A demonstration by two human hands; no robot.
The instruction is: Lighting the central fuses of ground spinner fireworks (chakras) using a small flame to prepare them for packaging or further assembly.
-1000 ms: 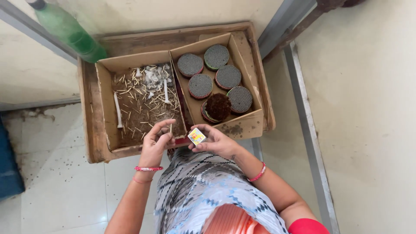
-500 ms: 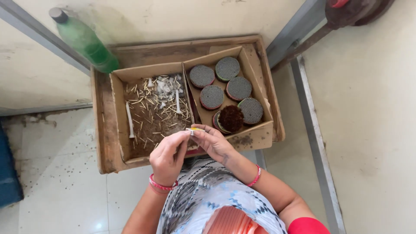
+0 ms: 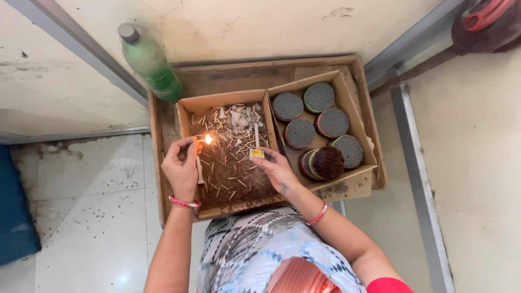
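Lit match (image 3: 207,139) pinched in left hand (image 3: 183,167), small matchbox (image 3: 256,153) gripped in right hand (image 3: 278,171).

Half a second ago both hands together at the box edge, no flame; now parted, left swung outward with a fresh yellow flame at the match tip, so striking done and fire in hand. Far left of the left hand, green plastic bottle (image 3: 150,62), smooth, grey-capped. Under both hands, cardboard box (image 3: 186,117) littered with thin spent sticks over brown crumbly dirt. Beyond the right hand, second cardboard compartment (image 3: 349,99) with round flat discs (image 3: 299,132), dotted grey tops, plus one dark fuzzy one. Rough wooden tray (image 3: 156,146) beneath all.
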